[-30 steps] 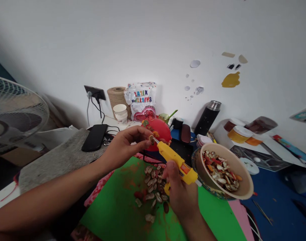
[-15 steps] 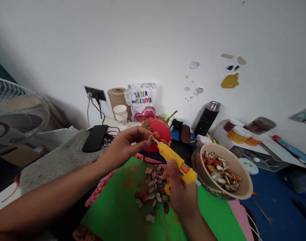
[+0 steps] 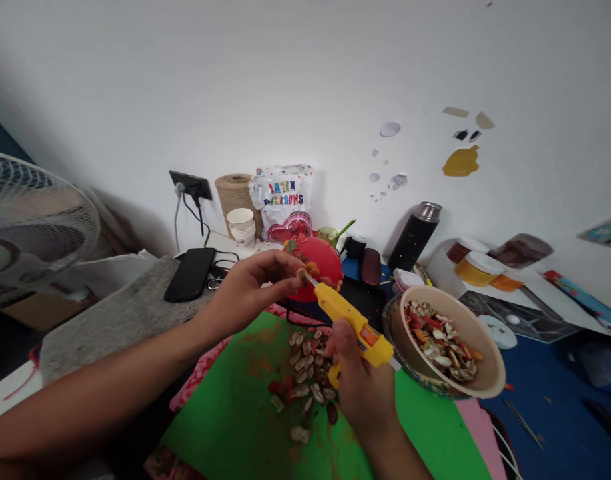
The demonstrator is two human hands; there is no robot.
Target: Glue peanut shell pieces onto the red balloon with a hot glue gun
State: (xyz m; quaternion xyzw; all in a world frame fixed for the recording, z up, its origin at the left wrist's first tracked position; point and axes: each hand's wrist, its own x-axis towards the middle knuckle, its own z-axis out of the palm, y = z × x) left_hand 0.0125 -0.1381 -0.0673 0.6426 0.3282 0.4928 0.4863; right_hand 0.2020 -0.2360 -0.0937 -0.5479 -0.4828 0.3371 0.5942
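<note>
My right hand [image 3: 363, 373] is wrapped round a yellow hot glue gun [image 3: 353, 320], its metal nozzle pointing up and left. Between the thumb and fingers of my left hand [image 3: 258, 287] is a small peanut shell piece [image 3: 302, 275], with the nozzle tip right at it. Just behind stands a red balloon [image 3: 321, 257] with small orange and brown bits stuck on it. Below my hands, several loose peanut shells [image 3: 308, 367] lie on a green sheet [image 3: 240, 407], some of them painted red.
A beige bowl [image 3: 488, 320] of painted shells sits in a basket at the right. Behind are a black thermos [image 3: 414, 237], a balloon packet [image 3: 281, 193], a twine spool [image 3: 233, 193] and paper cups [image 3: 241, 223]. At the left are a black phone [image 3: 189, 275] and a fan [image 3: 35, 233].
Almost nothing differs; both hands keep the glue gun tip at the peanut shell piece, and the view has shifted very slightly.
</note>
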